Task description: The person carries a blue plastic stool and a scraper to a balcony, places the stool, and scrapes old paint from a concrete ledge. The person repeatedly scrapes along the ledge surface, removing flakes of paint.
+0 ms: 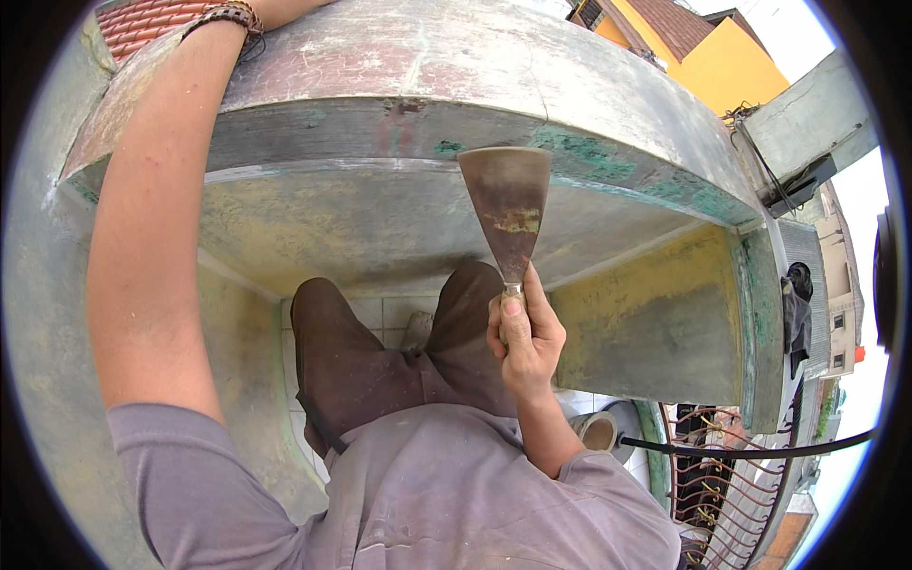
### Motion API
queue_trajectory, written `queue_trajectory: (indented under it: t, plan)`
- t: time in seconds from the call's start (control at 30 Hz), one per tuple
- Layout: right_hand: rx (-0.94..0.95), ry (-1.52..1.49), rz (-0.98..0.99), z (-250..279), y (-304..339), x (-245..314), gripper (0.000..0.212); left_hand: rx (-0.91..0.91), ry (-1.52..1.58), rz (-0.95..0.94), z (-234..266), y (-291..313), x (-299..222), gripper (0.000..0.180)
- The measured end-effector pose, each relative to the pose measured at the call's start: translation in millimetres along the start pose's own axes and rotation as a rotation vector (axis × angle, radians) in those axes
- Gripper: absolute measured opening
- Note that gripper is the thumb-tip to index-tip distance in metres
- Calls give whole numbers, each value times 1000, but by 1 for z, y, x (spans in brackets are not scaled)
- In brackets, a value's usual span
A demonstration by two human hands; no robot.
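My right hand (524,337) grips the handle of a wide metal scraper (508,204), thumb up on the neck. Its rusty blade points upward, its edge against the underside of a weathered concrete ledge (380,123) with patches of green and yellow paint. My left arm stretches up along the left side and over the top of the ledge. A beaded bracelet (228,13) circles its wrist at the top edge of the picture. The left hand itself lies beyond that edge, out of sight.
Below me are my brown trousers (380,361) and a white tiled floor (380,313). A yellowish wall panel (655,323) stands at the right. A metal railing (731,475) and a pale cup-like vessel (597,429) are at lower right. Rooftops and a yellow house (731,66) lie beyond.
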State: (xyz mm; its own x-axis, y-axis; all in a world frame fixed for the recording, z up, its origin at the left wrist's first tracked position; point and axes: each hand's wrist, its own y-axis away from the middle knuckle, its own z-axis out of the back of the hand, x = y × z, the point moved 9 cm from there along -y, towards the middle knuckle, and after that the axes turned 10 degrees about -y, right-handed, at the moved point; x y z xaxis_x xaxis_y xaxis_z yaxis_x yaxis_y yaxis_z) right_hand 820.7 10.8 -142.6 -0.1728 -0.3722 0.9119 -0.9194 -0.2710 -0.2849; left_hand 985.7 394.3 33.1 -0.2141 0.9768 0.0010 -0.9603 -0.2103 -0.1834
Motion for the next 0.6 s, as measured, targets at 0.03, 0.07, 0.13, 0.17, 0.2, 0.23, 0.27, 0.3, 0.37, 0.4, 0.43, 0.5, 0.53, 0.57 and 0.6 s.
queue_trajectory:
  t: [0.03, 0.07, 0.13, 0.17, 0.2, 0.23, 0.27, 0.3, 0.37, 0.4, 0.43, 0.5, 0.53, 0.57, 0.6]
  plan:
    - [-5, -3, -2, -1, 1, 0, 47, 0, 1, -4, 0, 1, 1, 70]
    - [-11, -2, -4, -1, 1, 0, 47, 0, -1, 3, 2, 2, 0, 70]
    - [-32, -5, -18, 2, 4, -2, 47, 8, -7, 9, 2, 3, -2, 70]
    - [-42, -8, -24, 3, 4, -3, 47, 10, -9, 12, 2, 3, -2, 70]
    - [-40, -5, -13, 3, 3, -3, 47, 14, -12, 13, 2, 4, -3, 70]
    - [-37, -1, -3, 2, 3, -2, 47, 15, -13, 17, 3, 4, -3, 70]
    - [-37, 5, 9, 1, 3, -2, 48, 18, -16, 19, 3, 5, -4, 70]
    - [-40, 8, 16, 1, 3, -2, 47, 22, -18, 21, 4, 5, -5, 71]
    - [-47, 14, 27, 1, 5, -3, 47, 27, -17, 36, 3, 6, -7, 71]
    - [-39, 23, 31, -1, 5, -2, 47, 33, -27, 53, 4, 8, -7, 71]
    - [-31, 31, 35, -3, 4, -1, 47, 30, -20, 37, 6, 12, -8, 71]
    - [-23, 38, 38, -6, 2, -2, 47, 18, -8, 13, 15, 23, -10, 71]
    - [-23, 38, 36, -7, 1, -5, 47, 20, -4, 19, 12, 20, -4, 71]
    - [-37, 44, 37, -6, 1, -6, 47, 23, 5, 11, 10, 16, -8, 71]
    - [-35, 46, 31, -4, 1, -6, 47, 25, 14, 3, 9, 13, -12, 71]
